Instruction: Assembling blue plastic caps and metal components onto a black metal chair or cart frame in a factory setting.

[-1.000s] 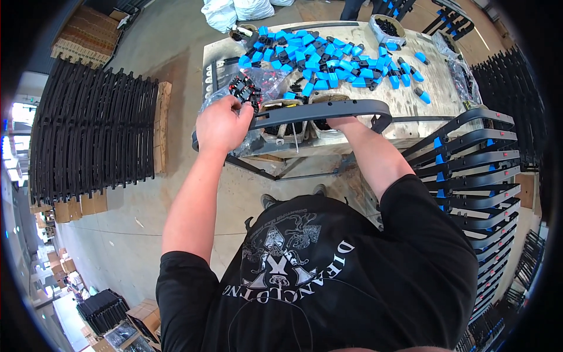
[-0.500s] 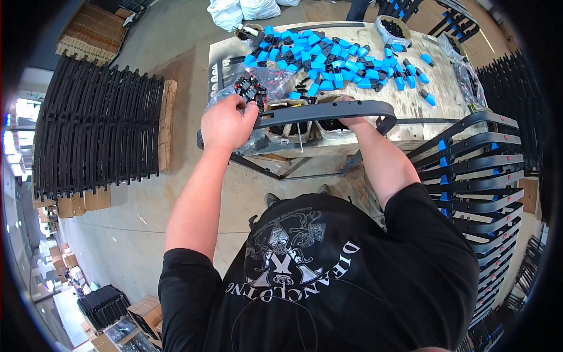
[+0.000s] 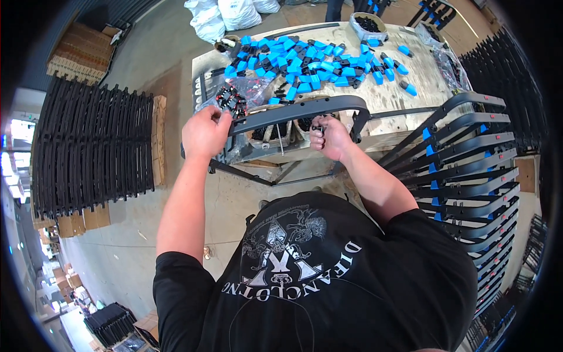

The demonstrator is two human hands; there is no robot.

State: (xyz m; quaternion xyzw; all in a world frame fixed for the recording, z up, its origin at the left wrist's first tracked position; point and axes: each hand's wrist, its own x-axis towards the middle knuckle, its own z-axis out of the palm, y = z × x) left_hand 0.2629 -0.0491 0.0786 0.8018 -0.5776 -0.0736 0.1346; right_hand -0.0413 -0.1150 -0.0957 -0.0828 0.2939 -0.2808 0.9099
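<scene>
A worn plywood surface [image 3: 410,70] carries a heap of blue-and-black clips [image 3: 305,58], a round tub of black parts [image 3: 368,24], clear plastic bags [image 3: 237,94] — and one long curved black bar [image 3: 293,111] along its near edge.

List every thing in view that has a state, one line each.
Left hand: closed on the end of the curved black bar.
Right hand: pinching a small black part under the bar.
Curved black bar: lying across the bench edge.
Blue and black clips: loose, scattered on the bench.
Finished bars: stacked at right.
</scene>
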